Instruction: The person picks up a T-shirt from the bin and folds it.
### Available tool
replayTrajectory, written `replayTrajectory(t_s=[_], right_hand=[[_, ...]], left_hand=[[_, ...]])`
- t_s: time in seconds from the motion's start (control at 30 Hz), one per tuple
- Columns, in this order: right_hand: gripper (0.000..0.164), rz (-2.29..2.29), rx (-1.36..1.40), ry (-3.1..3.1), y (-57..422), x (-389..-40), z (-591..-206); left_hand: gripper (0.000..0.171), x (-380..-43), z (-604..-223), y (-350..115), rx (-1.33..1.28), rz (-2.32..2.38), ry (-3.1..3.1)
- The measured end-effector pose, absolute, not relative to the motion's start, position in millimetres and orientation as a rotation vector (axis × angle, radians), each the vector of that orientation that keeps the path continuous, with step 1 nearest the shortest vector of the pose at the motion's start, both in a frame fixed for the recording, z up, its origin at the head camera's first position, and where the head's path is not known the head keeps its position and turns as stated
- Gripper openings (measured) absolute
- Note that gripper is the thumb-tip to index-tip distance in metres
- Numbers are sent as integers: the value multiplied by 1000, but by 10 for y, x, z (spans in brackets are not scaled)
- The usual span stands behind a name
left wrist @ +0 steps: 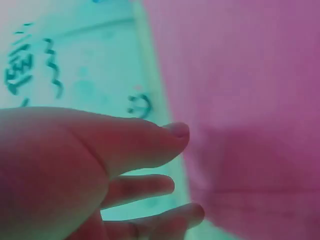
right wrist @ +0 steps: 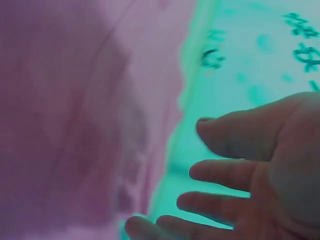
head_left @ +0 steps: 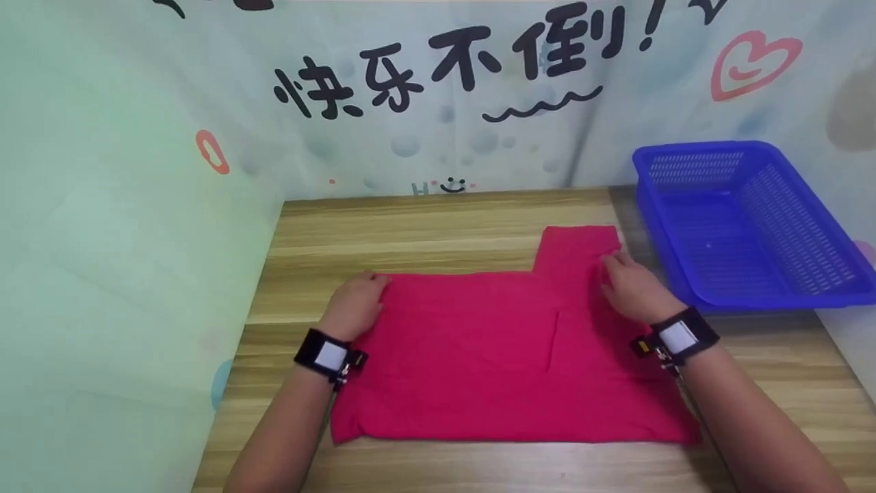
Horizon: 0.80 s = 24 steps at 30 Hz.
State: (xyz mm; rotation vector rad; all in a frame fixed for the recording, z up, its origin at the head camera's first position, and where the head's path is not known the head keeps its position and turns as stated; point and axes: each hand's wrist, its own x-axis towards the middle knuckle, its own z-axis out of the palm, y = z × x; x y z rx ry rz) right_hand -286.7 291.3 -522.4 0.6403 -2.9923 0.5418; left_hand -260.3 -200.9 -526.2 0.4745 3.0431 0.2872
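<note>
A crimson garment (head_left: 465, 356), seemingly a shirt, lies spread flat with a sleeve-like part (head_left: 578, 246) jutting out at its far right. A short crease or seam runs across its middle. My left hand (head_left: 356, 305) is at the garment's far left corner; in the left wrist view its thumb and fingers stand apart beside the cloth edge. At the right edge, by the base of the jutting part, is my right hand (head_left: 633, 287). Its fingers (right wrist: 215, 172) are spread and loosely extended in the right wrist view, with nothing between them. Whether either hand touches the cloth is hard to tell.
A blue plastic basket (head_left: 705, 294) with perforated sides stands at the back right, close to my right hand. The wood-grain table (head_left: 410, 233) meets a printed backdrop (head_left: 383, 150) behind and a pale green sheet (head_left: 116, 274) on the left.
</note>
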Motion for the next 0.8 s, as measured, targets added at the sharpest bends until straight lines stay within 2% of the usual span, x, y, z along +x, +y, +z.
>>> replayTrajectory(t_s=[0.13,0.3,0.4,0.5,0.57,0.7,0.8], right_hand=[[51,449,616,-2960,2900,-2983,-5423],[56,404,481,-3005,2916,-3108,-5498],[44,409,389,-3097,2935,-3141,-5469],[24,392,334,-3123,2934,-3161,-5430],[20,369,334,-3110,2926,-3174,-5410],[26,317,407,-3099,2913,-3208,-5398],[24,351,441,-3086,2914,-3234,-5385]], left_hand=[[43,-2652,-5372,-2015,449,348,3066],[36,-2671,-5383,-2000,424,429,3056],[25,-2693,-5366,-1987,418,419,3045],[9,-2709,-5347,-1989,393,427,3042],[3,-2714,-5334,-1998,376,437,3046],[4,-2710,-5283,-2007,376,452,3068],[10,-2665,-5231,-2006,381,485,3090]])
